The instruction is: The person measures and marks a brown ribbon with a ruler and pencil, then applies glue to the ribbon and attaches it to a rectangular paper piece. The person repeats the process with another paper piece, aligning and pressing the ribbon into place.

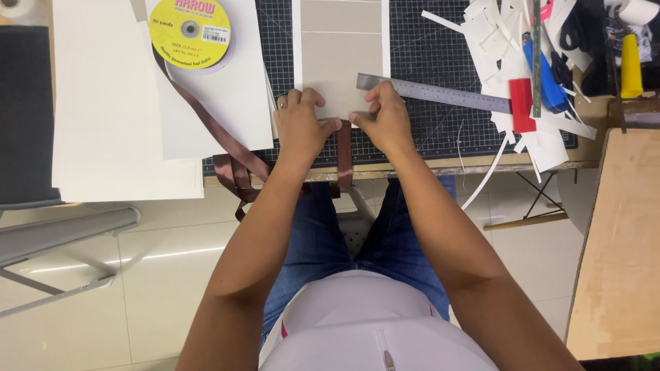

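My left hand and my right hand press side by side on the near edge of a grey-beige card lying on a dark cutting mat. A brown satin ribbon runs out from between my hands and hangs over the table edge. My fingers pinch the card edge where the ribbon meets it. A steel ruler lies slanted just right of my right hand. There is a ring on my left hand.
A yellow-labelled ribbon spool sits on white card sheets at left, its ribbon trailing down to the table edge. Paper scraps, a red-and-blue tool and a yellow cone crowd the right. A wooden board stands lower right.
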